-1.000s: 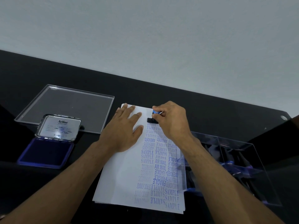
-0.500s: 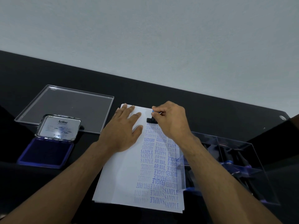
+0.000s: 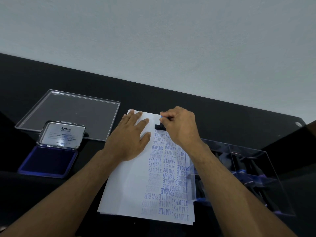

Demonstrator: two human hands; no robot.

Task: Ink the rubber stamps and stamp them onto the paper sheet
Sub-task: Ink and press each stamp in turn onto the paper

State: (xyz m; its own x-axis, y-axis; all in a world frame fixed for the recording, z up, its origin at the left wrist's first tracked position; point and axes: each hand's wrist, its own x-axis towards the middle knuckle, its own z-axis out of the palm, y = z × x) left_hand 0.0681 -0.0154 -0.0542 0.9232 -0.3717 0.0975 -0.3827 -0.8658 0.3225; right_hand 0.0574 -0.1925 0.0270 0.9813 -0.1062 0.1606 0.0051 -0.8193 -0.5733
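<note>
A white paper sheet lies on the black desk, its right half covered with blue stamped words. My left hand lies flat on the sheet's upper part, fingers spread. My right hand pinches a rubber stamp with a black base and blue handle, standing on the paper near its top edge just above the printed rows. An open blue ink pad with its silver lid raised sits at the left.
A clear plastic lid lies flat behind the ink pad. A clear plastic box holding several more stamps stands at the right, touching the paper's edge. A pale wall rises behind the desk.
The stamp's base has stayed at the same spot near the paper's top edge; my right hand's fingers have shifted slightly on the handle. My left hand has not moved.
</note>
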